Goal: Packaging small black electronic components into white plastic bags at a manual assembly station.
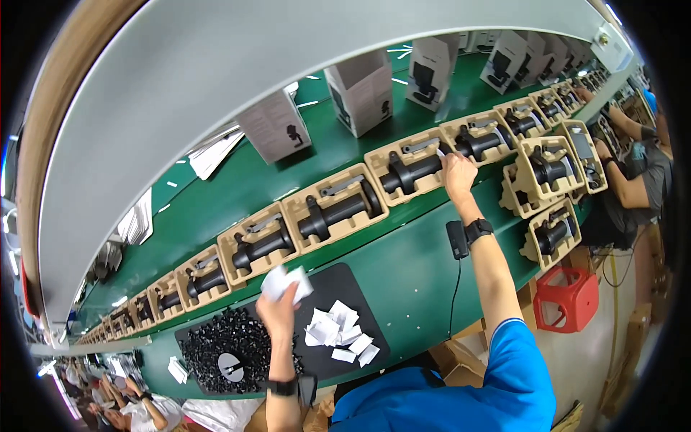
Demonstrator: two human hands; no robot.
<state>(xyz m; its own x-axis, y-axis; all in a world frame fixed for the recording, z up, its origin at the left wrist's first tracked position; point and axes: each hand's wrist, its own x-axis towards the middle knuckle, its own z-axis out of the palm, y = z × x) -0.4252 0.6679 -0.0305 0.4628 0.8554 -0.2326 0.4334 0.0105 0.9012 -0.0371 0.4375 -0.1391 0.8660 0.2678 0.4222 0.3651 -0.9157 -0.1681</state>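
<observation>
My left hand [276, 314] is closed on some folded white paper slips [285, 283], held above the dark mat [345, 281]. Loose white slips [338, 333] are scattered on the mat to its right, and a heap of small black parts [229, 345] spreads to its left. Reaching further out, my right hand [459, 175] has its fingers drawn together at the right end of a moulded cardboard tray [386, 196]. In that tray lies a black cylindrical device [412, 173] with a grey bar beside it. Whatever these fingertips pinch, if anything, is hidden.
Similar trays [335, 207] run in a long row across the green bench [403, 266]. Printed boxes [360, 93] stand behind it. More filled trays [551, 169] are stacked at right, near a co-worker [640, 173] and a red stool [567, 299]. A grey beam [216, 50] arches overhead.
</observation>
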